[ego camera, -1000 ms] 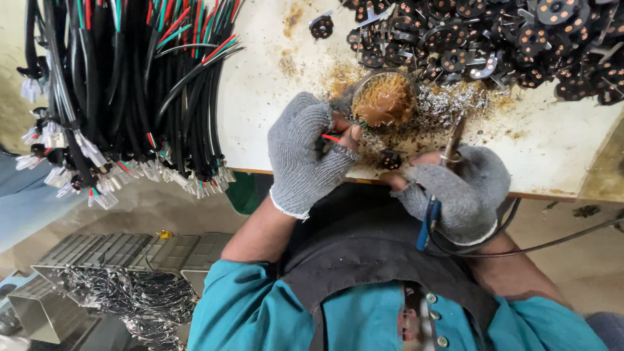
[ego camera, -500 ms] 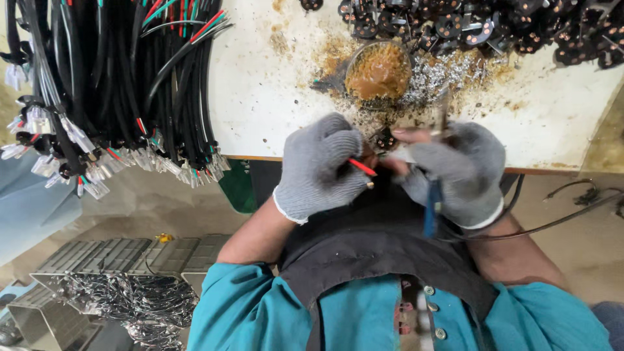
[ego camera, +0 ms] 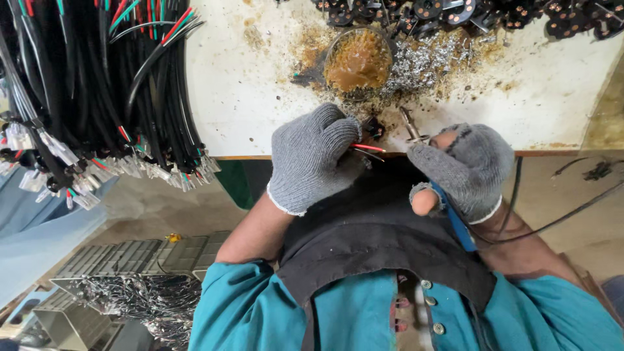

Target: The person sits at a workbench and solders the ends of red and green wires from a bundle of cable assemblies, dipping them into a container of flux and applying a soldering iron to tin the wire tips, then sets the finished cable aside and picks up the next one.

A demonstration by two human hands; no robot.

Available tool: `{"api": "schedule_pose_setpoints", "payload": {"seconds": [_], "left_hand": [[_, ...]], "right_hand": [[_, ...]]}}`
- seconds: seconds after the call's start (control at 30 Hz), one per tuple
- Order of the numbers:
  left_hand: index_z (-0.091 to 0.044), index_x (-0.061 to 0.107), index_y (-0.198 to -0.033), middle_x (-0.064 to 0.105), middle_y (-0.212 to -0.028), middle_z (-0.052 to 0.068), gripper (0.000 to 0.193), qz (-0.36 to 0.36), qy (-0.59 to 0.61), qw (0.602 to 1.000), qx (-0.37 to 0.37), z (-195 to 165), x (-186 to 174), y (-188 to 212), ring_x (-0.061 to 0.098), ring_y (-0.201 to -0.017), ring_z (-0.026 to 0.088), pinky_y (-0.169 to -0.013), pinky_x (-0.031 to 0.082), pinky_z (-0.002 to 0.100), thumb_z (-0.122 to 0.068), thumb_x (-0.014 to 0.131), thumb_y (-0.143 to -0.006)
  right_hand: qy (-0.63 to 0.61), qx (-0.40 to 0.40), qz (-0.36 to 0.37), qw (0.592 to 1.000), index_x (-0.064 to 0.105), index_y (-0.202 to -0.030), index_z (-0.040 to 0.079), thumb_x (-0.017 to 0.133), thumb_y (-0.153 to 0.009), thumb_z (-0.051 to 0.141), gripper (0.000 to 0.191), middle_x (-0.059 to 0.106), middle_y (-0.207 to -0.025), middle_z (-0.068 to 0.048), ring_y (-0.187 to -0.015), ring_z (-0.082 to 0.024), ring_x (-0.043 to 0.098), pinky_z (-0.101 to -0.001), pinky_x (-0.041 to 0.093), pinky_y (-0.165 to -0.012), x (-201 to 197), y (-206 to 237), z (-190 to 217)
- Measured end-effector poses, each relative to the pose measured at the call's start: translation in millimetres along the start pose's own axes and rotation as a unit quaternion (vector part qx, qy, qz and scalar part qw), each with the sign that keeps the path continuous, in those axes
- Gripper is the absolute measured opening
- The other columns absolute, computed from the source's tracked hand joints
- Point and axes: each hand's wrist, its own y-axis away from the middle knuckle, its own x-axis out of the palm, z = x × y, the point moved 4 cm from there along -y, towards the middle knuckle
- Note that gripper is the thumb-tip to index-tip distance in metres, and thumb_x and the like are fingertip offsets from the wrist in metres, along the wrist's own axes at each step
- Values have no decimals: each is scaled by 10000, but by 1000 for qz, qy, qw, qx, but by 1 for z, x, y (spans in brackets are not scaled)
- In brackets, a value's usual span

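Observation:
My left hand, in a grey knit glove, pinches thin red and black wires and a small black round part at the table's front edge. My right hand, also gloved with one fingertip bare, grips a soldering iron with a blue handle. Its metal tip points up, just right of the black part and a little apart from it. A round dish of brown paste sits on the white table just beyond both hands.
Silvery solder scraps lie beside the dish. Several black round parts line the far edge. A thick bundle of black cables with red and green cores hangs at left. Metal trays stand below left. A black cord trails right.
Both hands drew back from the paste dish to the table's front edge. The right hand then shifted right, taking the iron tip slightly away from the black part.

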Motion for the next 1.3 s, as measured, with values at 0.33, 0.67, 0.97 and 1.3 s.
{"api": "schedule_pose_setpoints", "payload": {"seconds": [0.33,0.67,0.97,1.3], "left_hand": [[-143,667,-907,565,-845,82,295,-7,-4,1000,9,0,1,-1,619,-718,318,-598,458,447,-252,790,-662],[-169,688,-914,577,-854,68,308,2,-27,1000,-3,-2,3,-2,632,-732,307,-610,463,441,-277,831,-663],[-182,705,-921,600,-850,63,319,13,-11,1000,-22,-2,-1,-4,645,-722,314,-598,478,445,-318,832,-662],[-203,697,-823,596,-804,41,277,26,-43,998,-43,-1,0,-11,643,-667,285,-546,475,437,-386,852,-684]], "right_hand": [[-56,-54,3,997,787,-990,136,817,-841,286,214,646,-758,-35,-630,-257,585,-404,433,-569,-6,-3,1],[-54,-67,-2,996,752,-933,162,791,-854,271,140,646,-755,-5,-626,-258,590,-417,442,-561,-8,-9,6],[-36,-75,-1,997,747,-914,191,742,-853,283,111,636,-763,-3,-634,-262,597,-417,453,-567,-4,-14,6],[-97,-94,133,982,748,-985,182,830,-711,332,322,654,-677,14,-515,-212,603,-372,426,-430,8,-13,0]]}}
